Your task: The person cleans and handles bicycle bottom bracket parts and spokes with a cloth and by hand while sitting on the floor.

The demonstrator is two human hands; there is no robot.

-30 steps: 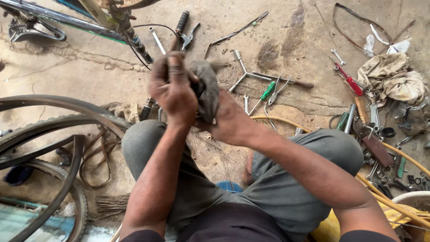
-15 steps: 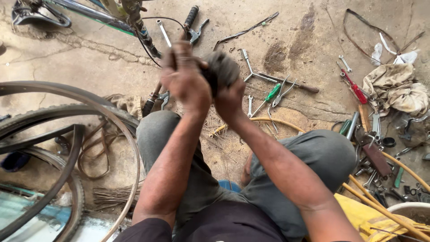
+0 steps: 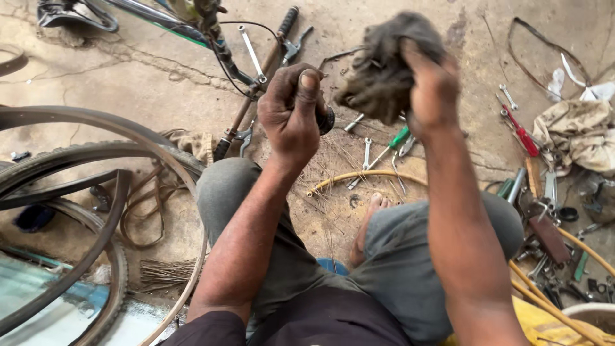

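My left hand (image 3: 291,112) is closed around a small black round part (image 3: 327,120), of which only an edge shows past my fingers. My right hand (image 3: 430,86) grips a dirty brown rag (image 3: 383,67), held up a little right of the left hand and just apart from the part. Both hands are raised above my knees over the concrete floor. A green-handled screwdriver (image 3: 398,138) and several spanners (image 3: 366,152) lie on the floor below the hands.
Bicycle tyres and rims (image 3: 70,192) lie at the left. A bicycle frame (image 3: 192,25) and a long-handled tool (image 3: 256,83) are at the top. Red-handled pliers (image 3: 520,134), cloth (image 3: 576,131) and scattered tools fill the right. A yellow hoop (image 3: 359,176) curves past my bare foot (image 3: 371,218).
My hands have come apart: the right hand has lifted the rag up and right, off the part, which stays in the left hand. The view has tilted so the hands sit closer.
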